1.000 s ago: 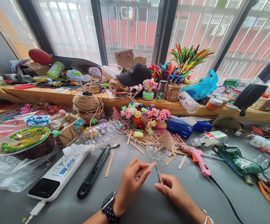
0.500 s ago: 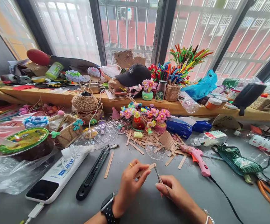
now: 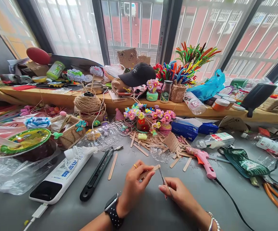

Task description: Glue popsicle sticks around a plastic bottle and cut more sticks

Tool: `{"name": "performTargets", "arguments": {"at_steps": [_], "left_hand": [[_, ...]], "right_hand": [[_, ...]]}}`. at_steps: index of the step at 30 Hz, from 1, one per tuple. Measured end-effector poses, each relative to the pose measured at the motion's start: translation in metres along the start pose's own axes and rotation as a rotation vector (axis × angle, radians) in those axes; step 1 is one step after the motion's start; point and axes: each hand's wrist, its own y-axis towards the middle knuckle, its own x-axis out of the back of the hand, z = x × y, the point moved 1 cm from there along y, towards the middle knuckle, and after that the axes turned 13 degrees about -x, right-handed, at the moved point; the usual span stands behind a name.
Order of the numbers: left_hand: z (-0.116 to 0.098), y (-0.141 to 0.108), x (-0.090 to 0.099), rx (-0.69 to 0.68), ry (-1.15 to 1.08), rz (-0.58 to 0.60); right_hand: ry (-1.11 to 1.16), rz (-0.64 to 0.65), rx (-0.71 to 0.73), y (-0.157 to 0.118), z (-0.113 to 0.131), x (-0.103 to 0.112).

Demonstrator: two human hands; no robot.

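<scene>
My left hand (image 3: 135, 184), with a ring and a black watch, pinches a flat wooden craft stick (image 3: 156, 167) whose rounded end sticks out to the right. In my right hand (image 3: 177, 192) is a slim metal tool (image 3: 162, 177), pointed up and left, its tip at the stick's end. Whether it is scissors or tweezers I cannot tell. Beyond my hands lies a pile of craft sticks (image 3: 142, 149). A single loose stick (image 3: 112, 166) rests left of my left hand.
A dark green cutter (image 3: 97, 176) and a white power bank (image 3: 50, 189) lie at left. The pink glue gun (image 3: 205, 163) sits at right, its black cord running toward the front edge. Pipe-cleaner flowers (image 3: 141, 115) and blue packs (image 3: 184, 130) stand behind the pile.
The view has shifted slightly. Both hands keep their holds, with the tool's tip still at the stick's end.
</scene>
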Motion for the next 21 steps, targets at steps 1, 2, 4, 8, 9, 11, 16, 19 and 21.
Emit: {"name": "performTargets", "arguments": {"at_steps": [1, 2, 4, 8, 9, 11, 16, 19, 21], "left_hand": [[0.0001, -0.0002, 0.0002, 0.000, 0.002, 0.000], [0.0003, -0.0005, 0.0001, 0.001, 0.002, 0.003], [0.0012, -0.0014, -0.0005, 0.006, -0.002, 0.015], [0.0032, -0.0024, -0.0017, 0.002, -0.009, 0.013], [0.0032, -0.0022, -0.0016, 0.000, -0.008, 0.009], [0.0026, -0.0014, -0.0012, 0.002, -0.005, 0.005], [0.0000, 0.0000, -0.0002, 0.025, -0.024, 0.022], [-0.0004, -0.0003, -0.0001, 0.036, -0.020, 0.017], [-0.0006, 0.0001, 0.0002, 0.055, -0.031, 0.019]], "right_hand": [[0.002, 0.032, -0.011, 0.0003, -0.0004, -0.0001], [0.004, 0.072, -0.029, 0.0007, -0.0010, -0.0003], [0.010, 0.133, -0.076, 0.0017, -0.0024, -0.0008], [-0.011, 0.026, -0.063, 0.0026, -0.0030, -0.0013], [-0.019, -0.007, -0.043, 0.0025, -0.0026, -0.0014], [-0.022, -0.017, -0.014, 0.0021, -0.0019, -0.0018], [-0.006, 0.058, -0.038, 0.0024, -0.0020, -0.0021], [-0.004, -0.034, -0.051, 0.0032, -0.0044, -0.0012], [0.012, -0.020, -0.023, 0.0032, -0.0055, -0.0014]]}}
